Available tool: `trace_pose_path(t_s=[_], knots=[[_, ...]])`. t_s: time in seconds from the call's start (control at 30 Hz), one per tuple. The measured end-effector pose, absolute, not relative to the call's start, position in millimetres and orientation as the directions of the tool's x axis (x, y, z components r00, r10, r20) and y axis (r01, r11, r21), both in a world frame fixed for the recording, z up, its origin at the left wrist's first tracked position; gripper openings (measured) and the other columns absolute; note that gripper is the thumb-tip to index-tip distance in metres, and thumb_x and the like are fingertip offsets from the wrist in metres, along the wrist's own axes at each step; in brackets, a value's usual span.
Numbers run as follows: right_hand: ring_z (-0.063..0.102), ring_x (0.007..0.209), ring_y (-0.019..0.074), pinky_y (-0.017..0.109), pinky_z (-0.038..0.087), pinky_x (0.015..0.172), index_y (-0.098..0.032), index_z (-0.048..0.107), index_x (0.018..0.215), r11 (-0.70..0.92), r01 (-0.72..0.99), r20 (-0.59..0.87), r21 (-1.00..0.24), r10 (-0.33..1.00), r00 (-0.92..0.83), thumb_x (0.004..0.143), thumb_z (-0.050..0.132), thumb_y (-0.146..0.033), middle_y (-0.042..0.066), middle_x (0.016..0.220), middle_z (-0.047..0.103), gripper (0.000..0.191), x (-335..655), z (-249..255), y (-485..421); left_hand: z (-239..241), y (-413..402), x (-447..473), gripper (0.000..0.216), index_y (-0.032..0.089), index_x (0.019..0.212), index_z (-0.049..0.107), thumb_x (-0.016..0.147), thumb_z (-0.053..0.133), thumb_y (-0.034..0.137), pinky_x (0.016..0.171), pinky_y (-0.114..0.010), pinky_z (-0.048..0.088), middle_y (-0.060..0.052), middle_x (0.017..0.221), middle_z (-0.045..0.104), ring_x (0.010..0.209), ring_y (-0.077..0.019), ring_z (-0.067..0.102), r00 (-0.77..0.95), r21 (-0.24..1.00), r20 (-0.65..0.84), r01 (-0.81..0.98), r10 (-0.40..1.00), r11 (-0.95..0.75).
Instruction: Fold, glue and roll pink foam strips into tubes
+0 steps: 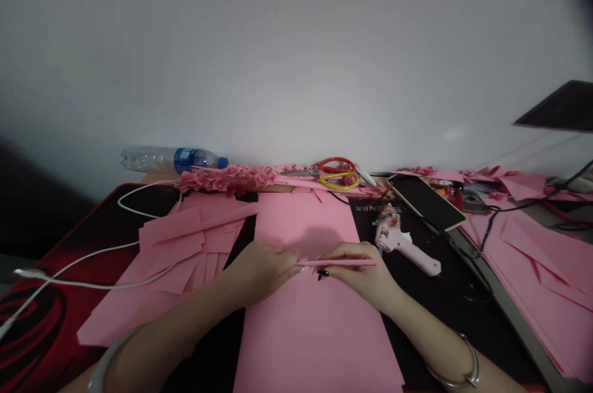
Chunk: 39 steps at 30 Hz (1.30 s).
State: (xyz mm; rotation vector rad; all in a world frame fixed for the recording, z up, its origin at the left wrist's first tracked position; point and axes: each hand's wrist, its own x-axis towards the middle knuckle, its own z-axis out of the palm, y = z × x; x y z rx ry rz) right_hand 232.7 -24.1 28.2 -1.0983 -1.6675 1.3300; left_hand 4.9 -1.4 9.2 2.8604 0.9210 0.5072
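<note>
A narrow piece of pink paper (347,262), seen nearly edge-on, spans both hands above a large pink sheet (315,337). My left hand (264,272) pinches its left end between thumb and fingers. Over its right part, my right hand (364,269) is closed, thumb below and fingers above. Whether the piece is folded or rolled I cannot tell. To the right of that hand lies a pale pink glue gun (412,252). Cut pink paper pieces (178,241) are piled left of the large sheet.
Along the wall lie a plastic bottle (162,159), pink paper flowers (227,178) and scissors (336,177) with red and yellow handles. A phone (427,201) and dark cables are at the right, beside more pink sheets (551,275). A white cable (102,287) crosses the left side.
</note>
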Motion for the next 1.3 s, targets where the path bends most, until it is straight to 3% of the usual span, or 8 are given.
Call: trace_pose_path(t_s=[0.53,0.67,0.77,0.87,0.93,1.0,1.17,1.3], knots=[[0.068,0.063,0.0174,0.027,0.053,0.059,-0.016,0.072,0.075,0.078,0.101,0.041,-0.992,0.944,-0.326,0.079,0.069,-0.033,0.006,0.068,0.073,0.017,229,29,-26,11,-3,7,0.051,0.017,0.065,0.057,0.101,0.022,0.029,0.045,-0.031,0.024,-0.001,0.053,0.058,0.046,-0.0149,0.052,0.767,0.167,0.322,0.531,0.555,-0.831],[0.068,0.063,0.0180,0.028,0.055,0.060,-0.016,0.074,0.073,0.113,0.053,0.088,-0.992,0.934,-0.345,0.082,0.066,-0.033,0.007,0.069,0.072,0.020,229,34,-25,19,-6,7,0.046,0.017,0.065,0.058,0.099,0.029,0.028,0.046,-0.027,0.030,0.000,0.054,0.059,0.047,-0.0134,0.053,0.773,0.328,0.251,0.499,0.583,-0.802],[0.068,0.063,0.0181,0.029,0.055,0.062,-0.017,0.074,0.070,0.123,0.051,0.093,-0.991,0.916,-0.390,0.087,0.058,-0.039,0.007,0.068,0.072,0.033,229,37,-25,25,-9,7,0.039,0.016,0.064,0.057,0.095,0.037,0.027,0.048,-0.021,0.038,0.001,0.053,0.060,0.047,-0.0104,0.054,0.766,0.667,0.032,0.462,0.642,-0.585],[0.068,0.062,0.0183,0.029,0.055,0.064,-0.016,0.074,0.066,0.066,0.057,0.034,-0.996,0.897,-0.440,0.091,0.049,-0.047,0.008,0.065,0.072,0.047,230,38,-24,25,-12,6,0.037,0.015,0.067,0.056,0.094,0.039,0.035,0.042,-0.017,0.042,0.001,0.052,0.060,0.039,-0.0083,0.053,0.752,0.903,-0.248,0.408,0.611,-0.136],[0.067,0.059,0.0183,0.030,0.054,0.062,-0.016,0.071,0.063,0.036,0.067,0.003,-0.997,0.896,-0.443,0.089,0.050,-0.050,0.008,0.062,0.070,0.048,232,36,-23,22,-13,6,0.040,0.014,0.068,0.057,0.093,0.041,0.042,0.038,-0.016,0.041,0.001,0.050,0.060,0.035,-0.0078,0.051,0.752,0.929,-0.329,0.365,0.571,0.054],[0.062,0.050,0.0159,0.027,0.051,0.053,-0.016,0.068,0.060,0.015,0.056,-0.009,-0.998,0.914,-0.405,0.084,0.058,-0.050,0.005,0.055,0.065,0.042,236,33,-21,20,-12,5,0.041,0.014,0.068,0.057,0.091,0.043,0.045,0.033,-0.015,0.036,0.001,0.048,0.060,0.032,-0.0079,0.049,0.762,0.929,-0.360,0.344,0.539,0.133],[0.037,0.036,0.0072,0.022,0.031,0.038,-0.016,0.059,0.055,0.008,0.064,-0.012,-0.998,0.952,-0.306,0.083,0.060,-0.048,-0.004,0.041,0.045,0.042,242,25,-20,23,-10,6,0.041,0.015,0.064,0.055,0.088,0.046,0.048,0.030,-0.017,0.033,0.003,0.041,0.055,0.029,-0.0095,0.047,0.796,0.915,-0.400,0.317,0.454,0.251],[0.036,0.036,0.0079,0.024,0.031,0.041,-0.017,0.053,0.045,-0.039,0.055,-0.054,-0.998,0.954,-0.293,0.087,0.051,-0.054,-0.003,0.037,0.042,0.055,242,21,-20,27,-10,8,0.043,0.016,0.062,0.054,0.085,0.048,0.051,0.033,-0.018,0.033,0.003,0.039,0.053,0.029,-0.0098,0.047,0.793,0.910,-0.408,0.316,0.452,0.267]])
